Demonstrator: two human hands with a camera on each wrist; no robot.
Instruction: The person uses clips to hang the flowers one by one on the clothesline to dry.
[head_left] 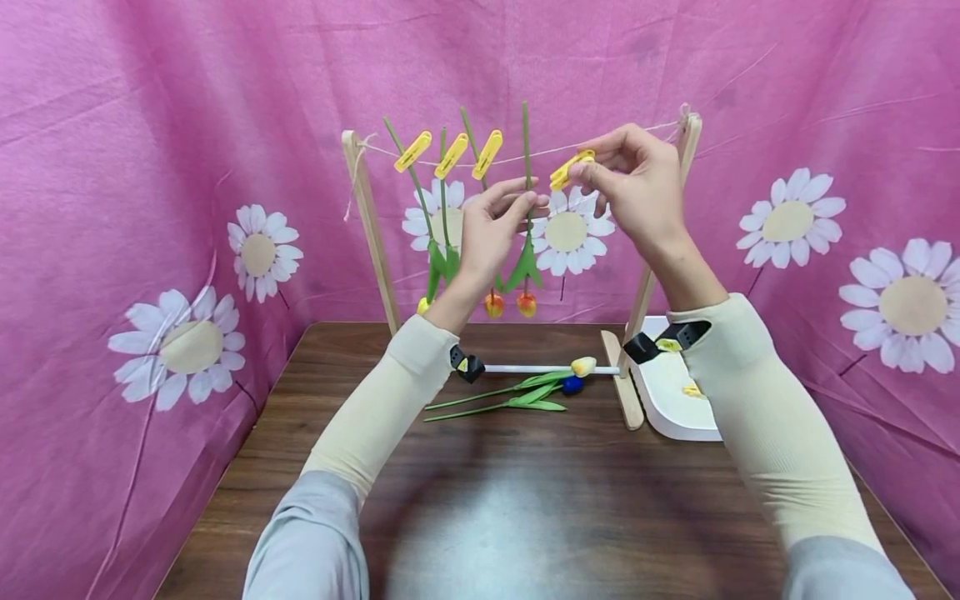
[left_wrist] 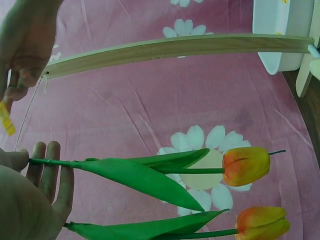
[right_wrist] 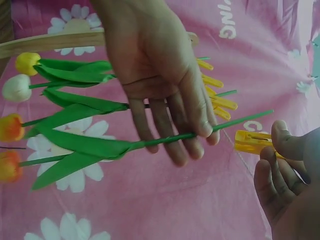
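My left hand pinches the green stem of an orange-yellow artificial tulip, which hangs upside down with its stem end above the string. To its right, my right hand holds a yellow clothespin between thumb and fingers, close to the string and a little apart from the stem. Three yellow clothespins, among them one clothespin at the left, sit on the string with upside-down tulips. In the right wrist view those hanging blooms are a yellow tulip, a white tulip and another orange tulip.
The string runs between two wooden posts, a left post and a right post. On the brown table lie a white tulip and a blue tulip beside a white rod. A white tray with yellow clothespins stands at right.
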